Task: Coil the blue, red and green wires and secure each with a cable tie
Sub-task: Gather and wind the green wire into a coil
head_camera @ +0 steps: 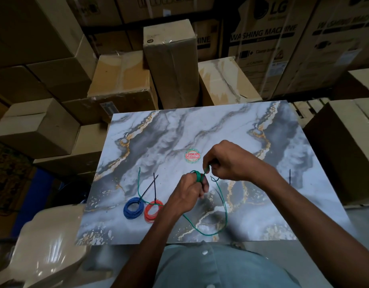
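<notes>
While both hands pinch the green wire [223, 206], "Patelsa" sticker [192, 156] beyond, "LG WASHING MACHINE" boxes [264, 36] behind

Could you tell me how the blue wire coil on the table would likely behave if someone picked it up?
The blue wire coil would probably feel light, being only a few thin turns. It would likely hold its ring shape, since a black cable tie appears to bind it, though the joint is hard to see. Lying flat on the marble-patterned table, it seems unlikely to roll if nudged.
</notes>
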Action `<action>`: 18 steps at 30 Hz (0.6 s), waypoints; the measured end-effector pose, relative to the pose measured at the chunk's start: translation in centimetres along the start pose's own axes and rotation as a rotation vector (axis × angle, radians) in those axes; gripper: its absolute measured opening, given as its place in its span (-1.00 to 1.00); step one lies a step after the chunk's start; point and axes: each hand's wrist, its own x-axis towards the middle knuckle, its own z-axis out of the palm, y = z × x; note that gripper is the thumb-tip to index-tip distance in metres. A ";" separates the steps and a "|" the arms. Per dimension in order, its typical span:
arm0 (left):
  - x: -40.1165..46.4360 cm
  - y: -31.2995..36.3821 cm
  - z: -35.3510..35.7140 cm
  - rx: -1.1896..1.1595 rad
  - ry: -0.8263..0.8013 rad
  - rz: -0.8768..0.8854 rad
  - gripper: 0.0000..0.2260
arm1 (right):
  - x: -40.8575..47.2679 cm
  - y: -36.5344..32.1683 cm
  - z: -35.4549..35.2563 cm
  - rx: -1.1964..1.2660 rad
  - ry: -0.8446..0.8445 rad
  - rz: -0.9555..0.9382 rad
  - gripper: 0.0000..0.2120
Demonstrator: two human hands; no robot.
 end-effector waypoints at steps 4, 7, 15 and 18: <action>-0.4 1.3 0.0 -0.281 -0.146 -0.043 -0.90 | 0.5 1.3 1.3 0.102 0.194 -0.084 -0.69; -0.8 1.7 -0.3 -0.426 -0.166 -0.029 -0.90 | 0.5 2.5 3.0 0.219 0.360 -0.071 -0.68; -0.8 0.2 -1.6 -0.702 0.098 -0.118 -0.88 | -0.7 2.6 5.7 0.716 0.596 0.335 -0.61; -0.7 0.1 -1.8 -0.664 0.150 -0.138 -0.89 | -1.2 2.5 6.1 1.017 0.482 0.360 -0.75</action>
